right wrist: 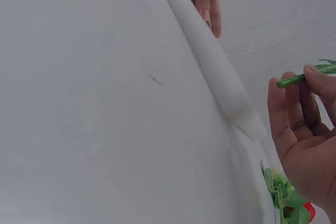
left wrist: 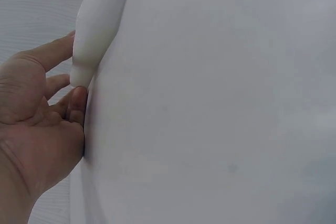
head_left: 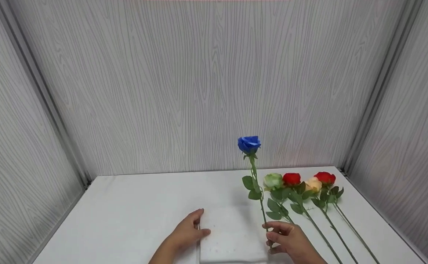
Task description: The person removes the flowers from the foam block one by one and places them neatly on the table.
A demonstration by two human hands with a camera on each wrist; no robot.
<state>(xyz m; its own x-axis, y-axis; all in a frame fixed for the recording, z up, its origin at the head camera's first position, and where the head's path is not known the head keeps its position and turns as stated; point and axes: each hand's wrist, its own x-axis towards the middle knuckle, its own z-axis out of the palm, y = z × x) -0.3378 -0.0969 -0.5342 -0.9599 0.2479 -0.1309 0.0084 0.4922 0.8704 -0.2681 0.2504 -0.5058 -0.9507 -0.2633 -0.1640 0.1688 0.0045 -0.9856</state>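
A blue artificial rose (head_left: 249, 144) stands nearly upright in the head view, its bloom leaning slightly left. My right hand (head_left: 290, 238) pinches its green stem near the lower end; the cut tip of the stem (right wrist: 292, 81) shows between thumb and fingers in the right wrist view. A plain white, box-like object (head_left: 232, 234) lies in front of me, its kind unclear. Against its left edge my left hand (head_left: 186, 233) rests, thumb and fingers spread apart. The left wrist view shows those fingertips touching the white edge, partly hidden.
On the right side of the white table (head_left: 133, 205) lie several more roses: a pale green one (head_left: 273, 181), a red one (head_left: 292, 179), a peach one (head_left: 313, 184) and another red one (head_left: 325, 178). Grey wood-grain panels (head_left: 214, 88) enclose the back and sides.
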